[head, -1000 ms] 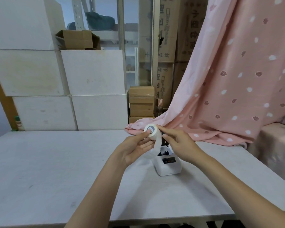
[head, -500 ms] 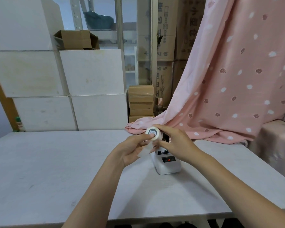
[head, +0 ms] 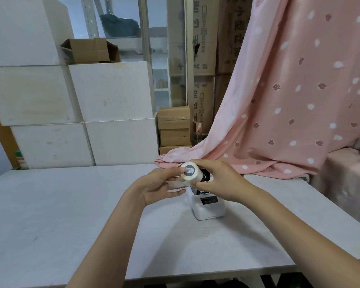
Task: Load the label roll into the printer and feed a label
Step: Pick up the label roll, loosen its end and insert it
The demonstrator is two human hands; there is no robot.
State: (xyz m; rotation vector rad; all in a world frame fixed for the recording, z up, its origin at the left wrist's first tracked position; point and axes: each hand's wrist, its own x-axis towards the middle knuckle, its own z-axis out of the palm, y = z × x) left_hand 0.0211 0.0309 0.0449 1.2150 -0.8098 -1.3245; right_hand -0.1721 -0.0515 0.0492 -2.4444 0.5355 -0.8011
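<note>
A white label roll (head: 190,173) with a grey round core end facing me is held in the air above the table. My right hand (head: 218,180) grips it from the right side and top. My left hand (head: 161,187) touches it from the left and below, where a loose white strip hangs. Right under the hands stands the small white label printer (head: 208,206) with a dark front panel; its top is partly hidden by my right hand.
The printer stands on a pale grey table (head: 71,215). A pink patterned cloth (head: 279,100) drapes onto the table's far right corner. White boxes (head: 110,90) and brown cartons (head: 175,125) are stacked behind the far edge.
The roll has turned so its grey end faces me more squarely, and my right hand has wrapped further around it. Both hands stayed above the printer.
</note>
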